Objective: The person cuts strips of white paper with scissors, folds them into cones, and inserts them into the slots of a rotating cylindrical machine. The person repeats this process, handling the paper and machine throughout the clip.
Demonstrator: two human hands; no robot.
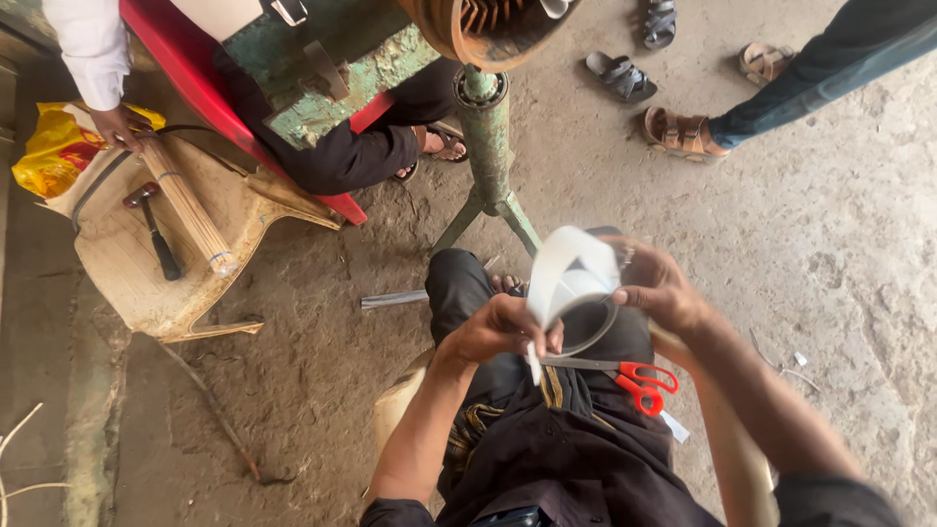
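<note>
Just below the green machine stand (486, 166), over the person's lap, both hands work a white strip (569, 275) that loops up in a curl btw them. Left hand (500, 330) has fingers clenched on the strip's lower end, which hangs down past the knuckles; right hand (660, 289) pinches the loop's far side w/ fingers closed on it. Red-handled scissors (625, 376) lie on the dark trousers right under the strip, blades pointing toward the left hand, touched by neither hand. Left of the stand, well apart, a wooden chair shell (146, 263) lies on the dirt floor w/ a hammer (156, 229) and a bundle of thin sticks (190, 210) on it; another person's hand (122, 127) rests at the bundle's top end, yellow bag (49, 146) just beside. Right of the stand, sandalled feet (683, 132) of a bystander, loose sandals near them
</note>
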